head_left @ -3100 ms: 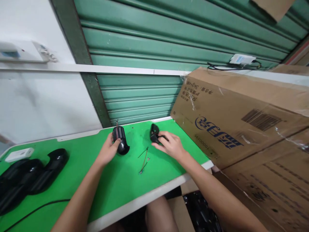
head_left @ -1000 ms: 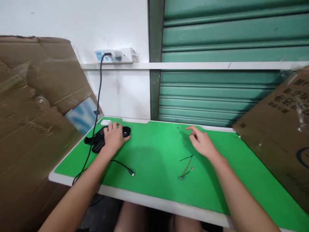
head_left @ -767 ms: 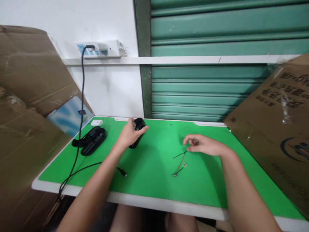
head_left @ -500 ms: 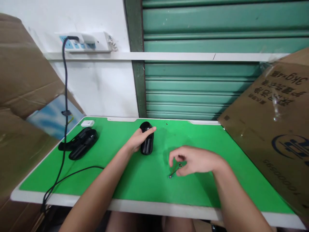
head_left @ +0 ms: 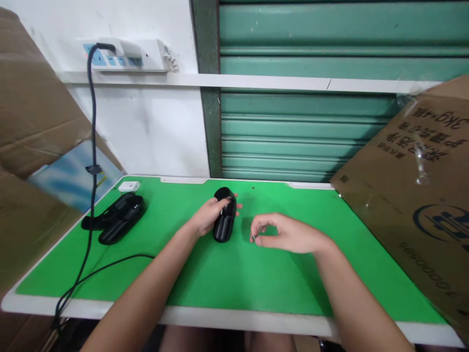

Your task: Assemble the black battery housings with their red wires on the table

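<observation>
My left hand (head_left: 210, 214) is wrapped round a glossy black oblong shell (head_left: 224, 229) near the middle of the green table mat, its thumb lying across the upper part and fingertips showing past the right side. To the right, my right hand (head_left: 282, 232) pinches a small dark part (head_left: 254, 238) between thumb and fingertips, a little above the mat. That part is mostly hidden by the fingers. The two hands are apart.
Black shell-like pieces (head_left: 122, 220) lie at the left, beside a white adapter (head_left: 129, 187). A black cable (head_left: 94, 146) hangs from a power strip (head_left: 152, 55) across the left side. Cardboard (head_left: 410, 195) leans at the right; more cardboard (head_left: 36, 98) stands left.
My right hand has closed on the small part and moved slightly left and up, toward the black shell. The left thumb has shifted onto the shell's face. The view has shifted a little.
</observation>
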{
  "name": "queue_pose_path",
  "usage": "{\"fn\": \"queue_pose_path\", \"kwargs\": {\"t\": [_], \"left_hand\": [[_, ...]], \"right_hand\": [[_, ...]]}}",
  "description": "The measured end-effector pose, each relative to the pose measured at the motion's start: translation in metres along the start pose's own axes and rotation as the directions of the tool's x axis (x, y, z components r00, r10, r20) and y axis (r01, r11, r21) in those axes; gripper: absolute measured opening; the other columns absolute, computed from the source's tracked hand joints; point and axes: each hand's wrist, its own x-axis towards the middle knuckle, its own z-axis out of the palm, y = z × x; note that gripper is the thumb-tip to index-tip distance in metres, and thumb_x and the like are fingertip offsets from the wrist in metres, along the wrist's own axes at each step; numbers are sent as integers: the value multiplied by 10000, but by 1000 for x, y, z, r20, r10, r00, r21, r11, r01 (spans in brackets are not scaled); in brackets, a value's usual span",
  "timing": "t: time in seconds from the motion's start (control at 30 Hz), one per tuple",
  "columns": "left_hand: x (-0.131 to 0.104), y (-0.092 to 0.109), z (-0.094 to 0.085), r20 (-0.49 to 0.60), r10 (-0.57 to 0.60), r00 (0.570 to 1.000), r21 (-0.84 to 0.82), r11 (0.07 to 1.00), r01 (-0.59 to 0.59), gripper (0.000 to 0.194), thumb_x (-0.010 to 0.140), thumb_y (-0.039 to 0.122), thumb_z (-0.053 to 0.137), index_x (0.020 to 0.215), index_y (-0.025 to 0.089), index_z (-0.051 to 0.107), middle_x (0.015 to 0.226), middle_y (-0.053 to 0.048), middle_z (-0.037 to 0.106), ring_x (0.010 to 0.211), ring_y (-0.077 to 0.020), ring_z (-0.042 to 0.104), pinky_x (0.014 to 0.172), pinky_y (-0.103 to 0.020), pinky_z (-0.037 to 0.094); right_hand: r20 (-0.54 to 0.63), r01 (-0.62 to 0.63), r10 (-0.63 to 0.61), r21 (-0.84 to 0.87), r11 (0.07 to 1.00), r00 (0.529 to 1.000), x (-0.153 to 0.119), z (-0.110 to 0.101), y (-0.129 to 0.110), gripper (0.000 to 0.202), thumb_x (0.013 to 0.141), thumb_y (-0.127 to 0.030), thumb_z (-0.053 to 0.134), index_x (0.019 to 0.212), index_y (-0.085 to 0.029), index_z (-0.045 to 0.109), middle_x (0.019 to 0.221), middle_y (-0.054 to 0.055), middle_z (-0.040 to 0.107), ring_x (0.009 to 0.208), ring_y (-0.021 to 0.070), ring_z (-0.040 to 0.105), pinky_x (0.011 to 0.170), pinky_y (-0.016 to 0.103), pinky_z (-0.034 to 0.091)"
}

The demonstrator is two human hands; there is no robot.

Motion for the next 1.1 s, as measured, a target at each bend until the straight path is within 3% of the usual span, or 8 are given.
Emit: {"fn": "queue_pose_path", "kwargs": {"t": [0.13, 0.23, 0.33, 0.5, 0.7, 0.87, 1.0, 1.1], "left_hand": [[-4, 1, 5, -1, -58, 998, -55, 997, 58, 316, 889, 273, 640, 1179, 156, 683, 915, -85, 788, 691, -165, 685, 665, -269, 499], [-6, 3, 3, 97, -112, 989, -119, 985, 123, 286, 812, 257, 639, 1058, 123, 698, 947, -114, 782, 823, -220, 716, 801, -327, 532], [-9, 6, 3, 183, -89, 979, -219, 967, 129, 280, 784, 329, 666, 992, 142, 677, 993, -125, 770, 945, -270, 722, 892, -391, 541], [-10, 6, 12, 135, -53, 989, -350, 932, 97, 427, 876, 582, 618, 1035, 188, 654, 1049, -110, 750, 1033, -289, 715, 924, -451, 554], [-5, -5, 23, 3, -1, 1000, -404, 915, 2, 218, 912, 353, 622, 1061, 197, 657, 952, -58, 736, 930, -221, 707, 935, -398, 545], [-7, -15, 38, -82, 123, 989, -465, 873, -147, 319, 969, 414, 542, 1242, 266, 612, 947, -8, 688, 902, -169, 665, 937, -341, 522], [-6, -27, 49, -152, 238, 959, -362, 889, -279, 387, 902, 431, 610, 1260, 284, 590, 1032, -9, 668, 1001, -171, 635, 946, -307, 493], [-5, -34, 54, -164, 314, 935, -285, 892, -350, 430, 861, 469, 630, 1251, 296, 571, 1090, -15, 663, 1064, -179, 622, 962, -302, 480]], "right_hand": [[-234, 27, 3, 125, 992, 972, 9, -4, 8, 194, 870, -369, 697, 892, -181, 654, 843, 20, 714, 808, 154, 656, 795, 302, 512], [-422, 44, -8, 75, 996, 907, 19, 3, 17, 206, 825, -370, 728, 856, -178, 661, 805, 13, 694, 753, 140, 621, 761, 295, 510], [-526, 51, -12, 60, 997, 851, 28, 11, 25, 200, 797, -363, 735, 841, -180, 667, 783, 14, 696, 692, 132, 596, 690, 283, 501], [-612, 56, 1, 74, 996, 791, 33, 15, 29, 195, 775, -363, 743, 843, -189, 688, 804, 33, 733, 732, 152, 660, 732, 300, 539], [-681, 9, 42, 72, 997, 731, 33, 17, 24, 180, 762, -355, 725, 830, -190, 701, 820, 41, 759, 708, 166, 687, 702, 297, 543], [-765, -71, 53, 10, 997, 642, 37, 28, 17, 92, 766, -276, 682, 811, -201, 710, 775, 20, 746, 678, 163, 669, 674, 282, 507], [-821, -103, -38, -117, 988, 570, 41, 38, 17, 33, 786, -219, 670, 797, -214, 700, 798, 13, 739, 673, 157, 651, 705, 283, 504], [-829, -134, -86, -189, 973, 552, 45, 41, 19, 47, 803, -182, 665, 811, -218, 695, 822, 11, 732, 666, 154, 643, 732, 289, 496]]}}
